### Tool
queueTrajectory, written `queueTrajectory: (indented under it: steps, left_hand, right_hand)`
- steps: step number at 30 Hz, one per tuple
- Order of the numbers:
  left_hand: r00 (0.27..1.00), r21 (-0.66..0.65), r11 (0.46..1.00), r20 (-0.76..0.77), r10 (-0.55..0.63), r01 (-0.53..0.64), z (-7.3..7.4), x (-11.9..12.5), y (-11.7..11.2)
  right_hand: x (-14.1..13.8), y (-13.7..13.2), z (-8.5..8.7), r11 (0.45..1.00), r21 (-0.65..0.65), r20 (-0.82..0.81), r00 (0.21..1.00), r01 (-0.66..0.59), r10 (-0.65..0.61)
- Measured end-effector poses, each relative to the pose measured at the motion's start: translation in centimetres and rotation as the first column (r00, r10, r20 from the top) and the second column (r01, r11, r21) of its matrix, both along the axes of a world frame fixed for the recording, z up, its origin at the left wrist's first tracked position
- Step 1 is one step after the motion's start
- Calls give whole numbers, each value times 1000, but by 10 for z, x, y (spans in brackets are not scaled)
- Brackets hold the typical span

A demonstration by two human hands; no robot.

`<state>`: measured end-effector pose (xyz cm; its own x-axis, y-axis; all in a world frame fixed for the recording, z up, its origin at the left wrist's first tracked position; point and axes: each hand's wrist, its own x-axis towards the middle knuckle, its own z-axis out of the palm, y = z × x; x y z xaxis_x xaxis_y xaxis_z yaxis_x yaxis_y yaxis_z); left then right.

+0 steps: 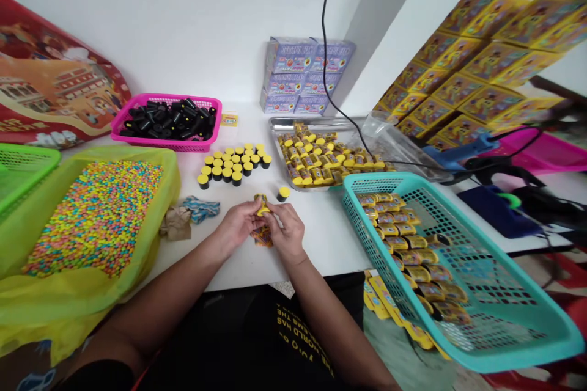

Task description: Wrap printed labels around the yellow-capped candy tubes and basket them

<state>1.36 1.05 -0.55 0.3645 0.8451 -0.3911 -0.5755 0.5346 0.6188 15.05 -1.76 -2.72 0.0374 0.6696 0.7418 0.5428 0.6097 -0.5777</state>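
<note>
Between my left hand (239, 223) and my right hand (288, 231), a small yellow-lidded canister (262, 204) with a printed wrap is pinched by the fingertips of both. My fingers hide part of it. Directly below, printed label sleeves (262, 236) lie on the white table, partly covered by my right hand. A single black canister with a yellow lid (283, 194) stands just beyond my right hand. Further back, several more black canisters with yellow lids (227, 173) stand upright in a group.
Left: a yellow-lined bin of colourful candies (96, 214), a pink basket of black canisters (167, 122), crumpled wrappers (199, 209). Right: a metal tray (275, 128) of wrapped canisters, a teal basket (518, 293), a blue heat-gun-like tool (463, 151). A black cord (324, 30) hangs over the tray.
</note>
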Motion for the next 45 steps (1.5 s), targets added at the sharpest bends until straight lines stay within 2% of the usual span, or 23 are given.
queueTrajectory:
  steps: [4, 9, 13, 17, 20, 25, 28, 31, 35, 38, 41, 45]
  left_hand:
    - [1000, -27, 999, -16, 27, -27, 2, 3, -3]
    - [999, -25, 998, 7, -50, 50, 4, 4, -5]
    - [997, -15, 999, 70, -30, 31, 6, 2, -4]
    - [995, -11, 999, 86, -45, 46, 5, 0, -2]
    - [998, 20, 1000, 66, -14, 13, 3, 1, -2]
    - [999, -33, 999, 37, 15, -14, 2, 4, -5]
    - [999, -38, 999, 33, -17, 19, 3, 4, -5]
    - [994, -16, 997, 84, -70, 71, 6, 3, -4]
    - [983, -9, 994, 145, -111, 113, 8, 1, -3]
    - [992, 0, 998, 109, -63, 63, 6, 2, -3]
    - [997, 6, 1000, 70, -14, 13, 1, 3, -3]
    - [998, -8, 999, 55, -36, 37, -4, 3, -3]
  right_hand:
    - [0, 0, -3, 1000, -8, -2, 1000, 27, -27]
    - [5, -1, -6, 995, 74, 86, 993, 69, -75]
    - [5, -2, -4, 995, 22, 65, 994, 92, -94]
    - [2, -2, -3, 996, 50, 115, 990, 80, -85]
    - [0, 0, -3, 997, 68, 123, 991, 45, -53]
    - [2, 0, -4, 998, 58, 92, 995, 37, -43]
    - [4, -1, -5, 995, 81, 113, 991, 56, -65]
    - [5, -2, -5, 996, 45, 93, 992, 83, -87]
    - [4, -1, -5, 996, 63, 88, 994, 61, -67]
    - [1, 0, -4, 991, 127, 123, 991, 43, -59]
    - [-1, 1, -4, 992, 128, 98, 995, 17, -29]
    - [1, 2, -5, 987, 158, 103, 994, 3, -20]
